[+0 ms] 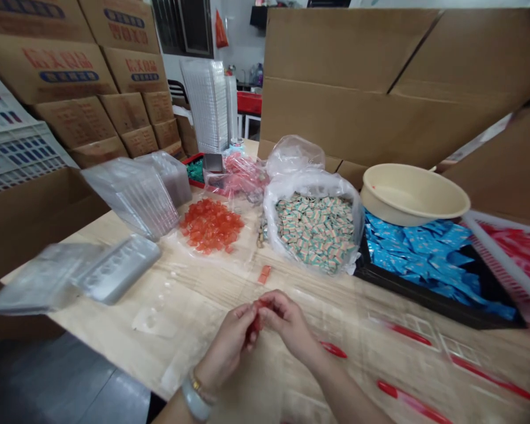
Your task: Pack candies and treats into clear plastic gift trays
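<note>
Over the table, my left hand (230, 338) and my right hand (289, 325) meet with fingers pinched together. Between them are small red plastic pieces (256, 321), mostly covered by the fingers. Just beyond the fingertips, a small orange-red rectangular piece (264, 274) lies on the wood. Farther back is a heap of orange-red translucent pieces (212, 225) on a clear plastic sheet. To its right, an open clear bag (269, 221) holds many small printed packets (315, 229).
Clear trays (117, 268) and stacked clear packs (135, 197) stand left. A black tray (406, 297) of blue sachets (424, 247) carries a cream basin (413, 194). Red knife-like items (410, 400) lie front right. Cardboard boxes (66, 65) and a cardboard panel (348, 118) surround the table.
</note>
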The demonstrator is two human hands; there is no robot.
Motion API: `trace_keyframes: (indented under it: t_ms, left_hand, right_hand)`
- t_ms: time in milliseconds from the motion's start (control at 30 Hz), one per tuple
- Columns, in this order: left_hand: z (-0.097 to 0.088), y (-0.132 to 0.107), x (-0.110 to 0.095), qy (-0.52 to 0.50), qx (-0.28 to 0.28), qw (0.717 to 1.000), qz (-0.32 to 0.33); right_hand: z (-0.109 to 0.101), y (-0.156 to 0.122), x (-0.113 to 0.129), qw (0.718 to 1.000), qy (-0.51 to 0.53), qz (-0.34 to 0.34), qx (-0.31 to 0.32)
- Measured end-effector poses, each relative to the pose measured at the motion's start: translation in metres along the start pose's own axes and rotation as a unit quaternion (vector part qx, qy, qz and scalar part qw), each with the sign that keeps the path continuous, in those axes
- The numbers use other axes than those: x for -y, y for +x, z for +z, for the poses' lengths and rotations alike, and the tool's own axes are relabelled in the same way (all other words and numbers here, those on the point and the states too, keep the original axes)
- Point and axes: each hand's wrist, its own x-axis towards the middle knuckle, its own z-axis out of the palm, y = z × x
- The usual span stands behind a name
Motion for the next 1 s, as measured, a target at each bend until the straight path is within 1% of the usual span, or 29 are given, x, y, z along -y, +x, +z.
trace_keyframes:
  t_ms: [67,100,167,233,267,300,400,500,567,633,700,733,800,867,933,1000]
  left_hand:
    - [-0.009,0.001,-0.005,-0.054,-0.012,0.998,-0.004]
    - [-0.013,0.001,-0.007,-0.080,-0.017,0.997,-0.008]
    - [-0.020,0.002,-0.009,-0.110,-0.022,0.994,-0.018]
    - [-0.024,0.003,-0.010,-0.127,-0.029,0.991,-0.018]
    - [-0.025,0.004,-0.011,-0.135,-0.032,0.990,-0.017]
    - [-0.026,0.005,-0.011,-0.145,-0.034,0.989,-0.017]
    - [-0.027,0.009,-0.012,-0.189,-0.037,0.981,-0.032]
    - [-0.026,0.010,-0.013,-0.212,-0.032,0.976,-0.049]
    - [-0.024,0.010,-0.012,-0.193,-0.008,0.980,-0.042]
    - [-0.021,0.007,-0.009,-0.167,0.028,0.985,-0.029]
    - [-0.019,0.004,-0.006,-0.149,0.047,0.987,-0.028]
    - [-0.020,0.001,-0.005,-0.143,0.040,0.989,-0.029]
    - [-0.023,-0.004,-0.002,-0.141,0.000,0.990,-0.022]
    - [-0.028,-0.008,0.000,-0.151,-0.037,0.988,-0.005]
    - [-0.033,-0.012,0.001,-0.152,-0.057,0.987,0.004]
    - [-0.035,-0.016,0.001,-0.139,-0.061,0.988,0.005]
  right_hand:
    - [-0.002,0.016,0.000,0.991,-0.134,-0.022,-0.019]
    - [-0.002,0.024,-0.001,0.975,-0.219,-0.025,-0.015]
    - [0.003,0.037,-0.006,0.929,-0.367,-0.012,0.032]
    - [0.011,0.045,-0.014,0.891,-0.445,0.011,0.091]
    - [0.015,0.047,-0.019,0.880,-0.463,0.020,0.108]
    - [0.017,0.048,-0.022,0.876,-0.469,0.024,0.114]
    - [0.018,0.044,-0.025,0.885,-0.451,0.033,0.107]
    - [0.011,0.031,-0.013,0.917,-0.391,0.038,0.066]
    - [0.007,0.018,-0.002,0.946,-0.320,0.011,0.047]
    - [0.006,0.004,0.006,0.969,-0.238,-0.033,0.060]
    - [0.006,-0.006,0.006,0.979,-0.187,-0.050,0.070]
    - [0.006,-0.009,0.003,0.980,-0.182,-0.043,0.061]
    - [0.008,-0.010,-0.005,0.978,-0.205,-0.027,0.026]
    - [0.013,-0.003,-0.014,0.964,-0.263,-0.024,0.007]
    - [0.021,0.007,-0.020,0.937,-0.347,-0.011,0.023]
    - [0.031,0.016,-0.024,0.905,-0.422,0.013,0.057]
